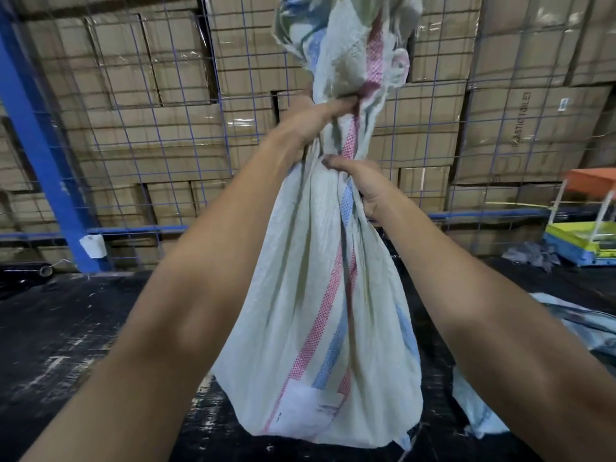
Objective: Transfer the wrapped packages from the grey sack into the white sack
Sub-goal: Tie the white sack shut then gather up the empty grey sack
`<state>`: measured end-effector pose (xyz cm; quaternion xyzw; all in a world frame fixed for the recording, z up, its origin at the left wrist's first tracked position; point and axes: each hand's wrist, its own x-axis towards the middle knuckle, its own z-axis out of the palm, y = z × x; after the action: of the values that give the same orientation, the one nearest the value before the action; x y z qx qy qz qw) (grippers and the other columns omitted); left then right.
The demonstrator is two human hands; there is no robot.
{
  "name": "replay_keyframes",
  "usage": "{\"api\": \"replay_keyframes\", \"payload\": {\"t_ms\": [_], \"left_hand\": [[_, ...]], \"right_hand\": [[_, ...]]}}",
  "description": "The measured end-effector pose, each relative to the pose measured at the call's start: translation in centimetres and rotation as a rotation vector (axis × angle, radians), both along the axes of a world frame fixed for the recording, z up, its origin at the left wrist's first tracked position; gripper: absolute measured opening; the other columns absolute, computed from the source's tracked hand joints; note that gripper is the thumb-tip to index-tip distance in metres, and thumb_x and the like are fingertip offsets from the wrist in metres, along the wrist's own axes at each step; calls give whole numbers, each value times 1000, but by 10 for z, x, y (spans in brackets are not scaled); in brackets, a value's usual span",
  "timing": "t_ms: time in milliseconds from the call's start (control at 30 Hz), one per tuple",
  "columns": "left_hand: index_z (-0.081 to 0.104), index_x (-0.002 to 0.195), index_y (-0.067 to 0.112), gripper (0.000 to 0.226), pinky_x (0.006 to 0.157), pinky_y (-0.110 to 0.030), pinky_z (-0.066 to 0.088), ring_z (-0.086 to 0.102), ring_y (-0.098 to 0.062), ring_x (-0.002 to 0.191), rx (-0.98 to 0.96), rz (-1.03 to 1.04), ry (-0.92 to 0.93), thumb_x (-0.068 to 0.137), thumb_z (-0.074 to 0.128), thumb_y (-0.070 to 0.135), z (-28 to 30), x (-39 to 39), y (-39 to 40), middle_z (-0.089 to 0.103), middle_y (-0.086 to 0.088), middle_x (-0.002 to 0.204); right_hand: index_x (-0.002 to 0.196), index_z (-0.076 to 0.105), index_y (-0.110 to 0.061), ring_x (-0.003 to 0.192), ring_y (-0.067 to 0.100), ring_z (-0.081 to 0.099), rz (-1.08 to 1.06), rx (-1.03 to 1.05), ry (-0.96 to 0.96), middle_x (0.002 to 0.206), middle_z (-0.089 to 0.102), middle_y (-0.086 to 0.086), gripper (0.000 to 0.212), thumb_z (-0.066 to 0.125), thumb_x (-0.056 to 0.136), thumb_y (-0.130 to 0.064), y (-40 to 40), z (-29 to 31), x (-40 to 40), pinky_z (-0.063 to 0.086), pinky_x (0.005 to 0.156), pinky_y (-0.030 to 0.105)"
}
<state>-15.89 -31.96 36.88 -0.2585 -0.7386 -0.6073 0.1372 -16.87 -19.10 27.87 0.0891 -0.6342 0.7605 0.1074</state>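
Note:
A white woven sack [300,315] with red and blue stripes hangs upright in front of me, its bottom bulging with contents I cannot see. The neck is bunched together. My left hand [313,125] grips the gathered neck higher up, and my right hand [363,185] grips it just below. The loose mouth of the sack flares above my hands. A grey sack [573,325] lies crumpled on the dark surface at the right. No wrapped packages are visible.
A dark, scuffed surface [83,345] spreads under the sack. Behind it stand a blue wire mesh fence [160,138] and a blue post [36,138], with stacked cardboard boxes [520,128] beyond. A colourful toy-like frame [586,225] sits at far right.

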Motion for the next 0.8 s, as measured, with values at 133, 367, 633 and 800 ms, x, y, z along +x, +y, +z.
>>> {"api": "replay_keyframes", "payload": {"t_ms": [133,367,633,800], "left_hand": [[36,149,24,114,106,-41,45,61,-15,115,-258,-116,-217,55,79,73,-24,2,-17,59,3,137],[67,124,9,56,105,-39,48,67,-19,111,-355,-357,-566,75,84,30,-132,13,34,72,-4,117],[68,110,11,20,84,-31,59,72,-16,88,-576,-617,-834,90,69,14,-190,22,59,75,-4,101],[80,86,14,34,82,-31,58,72,-15,83,-14,-579,-647,66,75,41,-152,15,75,76,-5,93]], "right_hand": [[111,66,4,80,28,74,14,-291,38,91,75,17,30,63,90,-18,12,31,13,61,77,38],[112,65,-1,70,23,69,-90,-269,-149,82,71,10,32,56,95,-26,36,16,26,57,59,29],[101,69,-10,75,22,74,-70,-305,-218,87,77,9,16,59,96,-21,102,-45,53,61,69,34],[92,72,-6,79,25,73,-123,-178,-46,87,75,11,9,67,87,-12,105,10,59,61,80,36]]}}
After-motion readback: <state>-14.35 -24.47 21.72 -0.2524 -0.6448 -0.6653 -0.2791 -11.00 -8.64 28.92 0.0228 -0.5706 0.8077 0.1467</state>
